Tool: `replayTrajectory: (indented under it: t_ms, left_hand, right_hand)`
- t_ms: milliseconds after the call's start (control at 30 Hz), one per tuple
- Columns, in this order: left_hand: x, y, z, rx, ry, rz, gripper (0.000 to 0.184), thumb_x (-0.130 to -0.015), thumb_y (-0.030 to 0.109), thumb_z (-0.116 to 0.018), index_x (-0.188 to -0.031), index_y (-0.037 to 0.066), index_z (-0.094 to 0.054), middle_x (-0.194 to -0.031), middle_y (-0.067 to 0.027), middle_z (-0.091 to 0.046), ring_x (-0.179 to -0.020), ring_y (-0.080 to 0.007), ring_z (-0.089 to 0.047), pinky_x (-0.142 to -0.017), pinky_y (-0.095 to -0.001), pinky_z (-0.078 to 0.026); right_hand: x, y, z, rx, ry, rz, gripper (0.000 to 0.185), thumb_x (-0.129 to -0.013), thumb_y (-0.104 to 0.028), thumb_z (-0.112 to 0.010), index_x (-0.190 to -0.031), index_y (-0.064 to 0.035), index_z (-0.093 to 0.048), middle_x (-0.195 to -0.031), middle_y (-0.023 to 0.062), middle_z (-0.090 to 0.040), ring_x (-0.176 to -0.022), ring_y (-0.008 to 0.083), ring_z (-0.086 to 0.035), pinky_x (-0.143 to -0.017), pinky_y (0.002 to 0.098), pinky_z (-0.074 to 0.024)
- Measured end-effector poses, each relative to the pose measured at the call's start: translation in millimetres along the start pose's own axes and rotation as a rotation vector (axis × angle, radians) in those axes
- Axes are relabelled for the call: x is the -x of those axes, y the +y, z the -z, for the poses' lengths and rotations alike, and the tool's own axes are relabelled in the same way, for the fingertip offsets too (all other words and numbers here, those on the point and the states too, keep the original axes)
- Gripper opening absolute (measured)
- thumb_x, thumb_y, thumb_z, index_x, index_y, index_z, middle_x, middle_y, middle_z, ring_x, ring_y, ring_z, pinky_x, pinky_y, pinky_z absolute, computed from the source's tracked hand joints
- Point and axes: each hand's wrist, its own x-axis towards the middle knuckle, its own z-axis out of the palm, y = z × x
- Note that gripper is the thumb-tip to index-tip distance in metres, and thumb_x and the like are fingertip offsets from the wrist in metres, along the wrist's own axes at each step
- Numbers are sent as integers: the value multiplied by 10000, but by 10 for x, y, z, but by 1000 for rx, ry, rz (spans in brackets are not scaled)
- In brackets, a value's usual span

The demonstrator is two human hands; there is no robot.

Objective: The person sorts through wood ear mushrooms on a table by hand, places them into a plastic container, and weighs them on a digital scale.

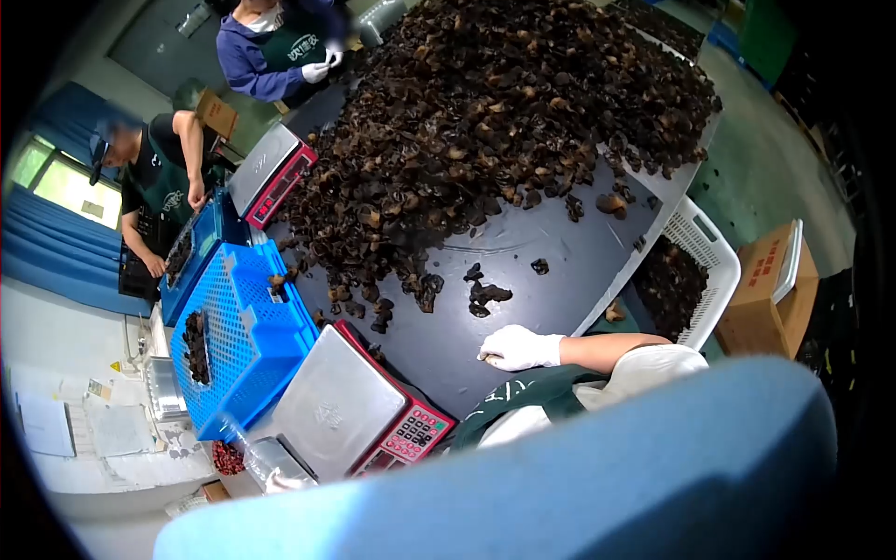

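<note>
My right hand (pixel 523 349), in a white glove, is low over the dark tabletop (pixel 448 359). Its fingers are curled together; whatever may be between them is hidden. Just beyond it lie a few loose pieces of black wood ear fungus (pixel 487 296), apart from the big heap of wood ear (pixel 467 121). At the lower left, a pale patch against the clear plastic boxes (pixel 271 459) may be part of my left hand, too blurred to make out its fingers. Between the two sides stands a red scale (pixel 341 401) with a bare metal plate.
A blue crate (pixel 245 322) holds a filled tray (pixel 196 347) on its upturned base. Behind it is a second scale (pixel 266 173). To the right are a white basket (pixel 714 252) of wood ear and a cardboard box (pixel 761 289). Two co-workers work across the table. Something light blue (pixel 560 467) blocks the foreground.
</note>
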Motion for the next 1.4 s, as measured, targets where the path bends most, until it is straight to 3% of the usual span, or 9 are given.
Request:
replayTrajectory:
  t_ms: [200, 400, 500, 700, 867, 1067, 1167, 1267, 1400]
  left_hand:
    - [494, 278, 191, -32, -34, 33, 296, -914, 127, -625, -1202, 75, -580, -996, -119, -615, -901, -269, -608, -786, -396, -515]
    - [-139, 1382, 656, 337, 280, 207, 429, -826, 52, -683, -1239, 23, -570, -1184, -182, -549, -1115, -342, -531, -1005, -455, -407]
    - [-678, 2081, 421, 586, 222, 103, 345, -842, 63, -680, -1179, 27, -619, -1140, -162, -587, -1104, -330, -541, -984, -439, -417]
    - [-1741, 2789, -859, 781, 12, 92, 416, -820, 171, -748, -1202, 89, -602, -1263, -181, -509, -1184, -362, -501, -1027, -436, -409]
    - [-2162, 2982, -1587, 577, -139, 122, 677, -695, 353, -844, -1276, 149, -562, -1329, -209, -441, -1174, -415, -475, -992, -481, -437]
    - [-1920, 3115, -1588, 624, -65, -162, 227, -806, 123, -747, -1020, 95, -678, -1026, -93, -638, -949, -273, -596, -896, -383, -486]
    - [-1844, 3105, -1376, 1252, -89, 368, 166, -915, 117, -633, -1046, 16, -653, -1014, -85, -651, -894, -208, -627, -775, -282, -500]
    - [-1731, 2942, -1296, 2630, -554, 938, 209, -964, 225, -600, -1083, 62, -654, -1027, -98, -680, -988, -269, -641, -798, -373, -547]
    - [-1541, 3024, -1004, 2786, -724, 1077, 268, -950, 300, -559, -1070, 94, -681, -1130, -114, -683, -1094, -353, -605, -990, -588, -425]
  right_hand:
    - [-345, -36, 279, 320, 208, 227, 234, -825, -213, -624, -1042, -132, -656, -991, 63, -600, -996, 274, -563, -875, 435, -434]
    - [-701, 334, 547, 457, 495, 44, 663, -797, -458, -690, -1317, -74, -542, -1392, 208, -453, -1332, 419, -361, -1097, 530, -302]
    - [-639, 338, 484, 468, 215, 169, 620, -786, -454, -697, -1265, -78, -581, -1333, 170, -500, -1281, 394, -410, -1059, 499, -350]
    - [-356, 494, 203, 385, 349, 236, 179, -793, -247, -701, -941, -157, -655, -900, 34, -611, -913, 240, -604, -768, 387, -498]
    - [-329, 484, 269, 178, 482, 197, 131, -798, -239, -698, -895, -158, -662, -828, 40, -625, -767, 251, -638, -696, 389, -528]
    - [-358, 544, 254, -129, 559, 50, 131, -805, -185, -725, -912, -123, -681, -856, 70, -683, -783, 227, -682, -728, 341, -552]
    - [-395, 398, 412, -814, 490, -267, 158, -899, -190, -688, -956, -45, -663, -852, 35, -682, -768, 124, -644, -712, 277, -524]
    - [-511, 548, 470, -1559, 452, -453, 209, -943, -285, -616, -974, -86, -667, -804, -13, -641, -665, 108, -560, -574, 248, -437]
    - [-604, 292, 636, -1938, 380, -586, 272, -948, -374, -577, -987, -122, -674, -830, -7, -654, -673, 114, -563, -547, 252, -403]
